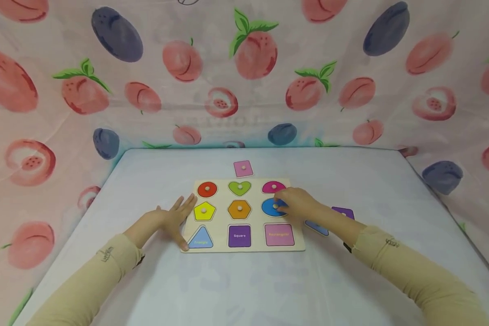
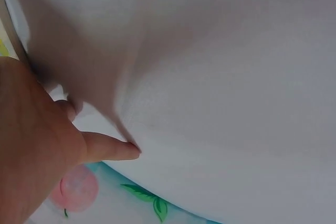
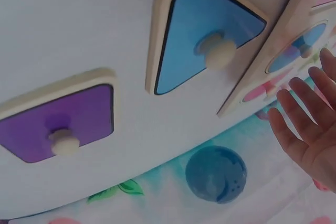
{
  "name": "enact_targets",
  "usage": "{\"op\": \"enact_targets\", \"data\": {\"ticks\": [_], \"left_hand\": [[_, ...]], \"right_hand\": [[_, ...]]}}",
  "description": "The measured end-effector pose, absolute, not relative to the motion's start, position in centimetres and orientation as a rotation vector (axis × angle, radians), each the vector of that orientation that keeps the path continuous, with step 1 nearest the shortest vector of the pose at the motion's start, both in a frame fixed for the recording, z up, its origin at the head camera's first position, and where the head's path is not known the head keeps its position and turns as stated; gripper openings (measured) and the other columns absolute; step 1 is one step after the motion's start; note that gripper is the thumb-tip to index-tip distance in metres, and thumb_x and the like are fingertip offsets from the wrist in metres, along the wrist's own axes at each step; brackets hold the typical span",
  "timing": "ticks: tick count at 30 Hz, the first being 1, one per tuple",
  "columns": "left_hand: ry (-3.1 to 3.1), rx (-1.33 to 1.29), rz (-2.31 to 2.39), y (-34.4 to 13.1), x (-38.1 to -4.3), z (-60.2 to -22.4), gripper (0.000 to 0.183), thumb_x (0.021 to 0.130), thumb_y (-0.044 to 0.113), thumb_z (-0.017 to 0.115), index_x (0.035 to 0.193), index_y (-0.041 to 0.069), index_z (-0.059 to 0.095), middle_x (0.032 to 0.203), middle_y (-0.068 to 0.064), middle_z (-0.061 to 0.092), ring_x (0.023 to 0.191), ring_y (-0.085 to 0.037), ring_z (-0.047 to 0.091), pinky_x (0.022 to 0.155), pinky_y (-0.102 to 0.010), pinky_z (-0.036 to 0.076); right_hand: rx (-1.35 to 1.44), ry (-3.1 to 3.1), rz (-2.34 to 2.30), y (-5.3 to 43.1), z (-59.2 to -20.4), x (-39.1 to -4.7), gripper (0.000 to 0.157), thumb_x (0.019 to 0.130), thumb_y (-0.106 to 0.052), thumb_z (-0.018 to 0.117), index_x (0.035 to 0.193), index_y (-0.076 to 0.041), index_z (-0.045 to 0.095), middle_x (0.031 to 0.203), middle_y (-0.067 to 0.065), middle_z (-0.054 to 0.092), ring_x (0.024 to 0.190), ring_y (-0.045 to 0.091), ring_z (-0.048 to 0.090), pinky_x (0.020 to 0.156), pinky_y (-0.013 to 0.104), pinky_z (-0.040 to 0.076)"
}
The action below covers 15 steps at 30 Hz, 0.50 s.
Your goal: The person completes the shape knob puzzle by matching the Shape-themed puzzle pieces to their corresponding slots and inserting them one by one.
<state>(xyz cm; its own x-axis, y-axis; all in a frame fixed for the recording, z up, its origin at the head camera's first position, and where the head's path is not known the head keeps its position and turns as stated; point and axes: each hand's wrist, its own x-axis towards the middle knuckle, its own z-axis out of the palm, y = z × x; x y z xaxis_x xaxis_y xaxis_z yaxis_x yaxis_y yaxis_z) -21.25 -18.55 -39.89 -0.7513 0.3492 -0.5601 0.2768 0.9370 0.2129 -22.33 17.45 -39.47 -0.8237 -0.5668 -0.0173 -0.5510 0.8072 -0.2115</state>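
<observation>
A wooden shape board [image 1: 222,224] lies on the table. The left hand [image 1: 174,222] rests along its left edge with fingers spread, the thumb at the near-left corner. Over the right side, the right hand [image 1: 299,203] has its fingertips around the knob of the blue oval [image 1: 266,207], which sits in the board. In the right wrist view its fingers look extended, apart from that knob. The near row shows bare printed spaces for triangle, square and rectangle. The blue triangle piece [image 3: 189,30] and purple square piece [image 3: 86,111] lie right of the board, partly under the right forearm.
A pink rectangle piece [image 1: 239,170] with a knob lies just beyond the board's far edge. Red circle [image 1: 202,192], green heart [image 1: 235,190], magenta semicircle [image 1: 269,189], yellow pentagon [image 1: 200,215] and orange hexagon [image 1: 234,213] sit in the board. A fruit-print cloth [image 1: 244,104] hangs behind the table.
</observation>
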Motion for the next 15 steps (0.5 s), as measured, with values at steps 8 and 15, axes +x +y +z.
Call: {"op": "enact_targets", "data": {"ticks": [8,15], "left_hand": [[2.49,0.475,0.175,-18.5,-20.6,-39.6,0.137,0.057,0.05,0.085,0.151,0.005,-0.003,0.158,-0.016,-0.011,0.144,-0.045,-0.006,0.097,-0.08,0.005],[2.53,0.577,0.16,-18.6,-20.6,-39.6,0.131,0.058,0.051,0.084,0.151,0.004,0.005,0.159,-0.016,-0.002,0.145,-0.04,-0.003,0.104,-0.075,0.001]], "right_hand": [[-0.896,2.902,-0.356,18.7,-38.6,-21.0,0.026,0.082,-0.011,0.072,0.107,-0.003,0.068,0.105,0.01,0.07,0.097,0.026,0.065,0.087,0.039,0.054],[-0.887,2.933,-0.348,19.7,-38.2,-20.4,0.026,0.08,-0.01,0.073,0.105,-0.002,0.069,0.105,0.012,0.071,0.098,0.028,0.065,0.087,0.041,0.054]]}}
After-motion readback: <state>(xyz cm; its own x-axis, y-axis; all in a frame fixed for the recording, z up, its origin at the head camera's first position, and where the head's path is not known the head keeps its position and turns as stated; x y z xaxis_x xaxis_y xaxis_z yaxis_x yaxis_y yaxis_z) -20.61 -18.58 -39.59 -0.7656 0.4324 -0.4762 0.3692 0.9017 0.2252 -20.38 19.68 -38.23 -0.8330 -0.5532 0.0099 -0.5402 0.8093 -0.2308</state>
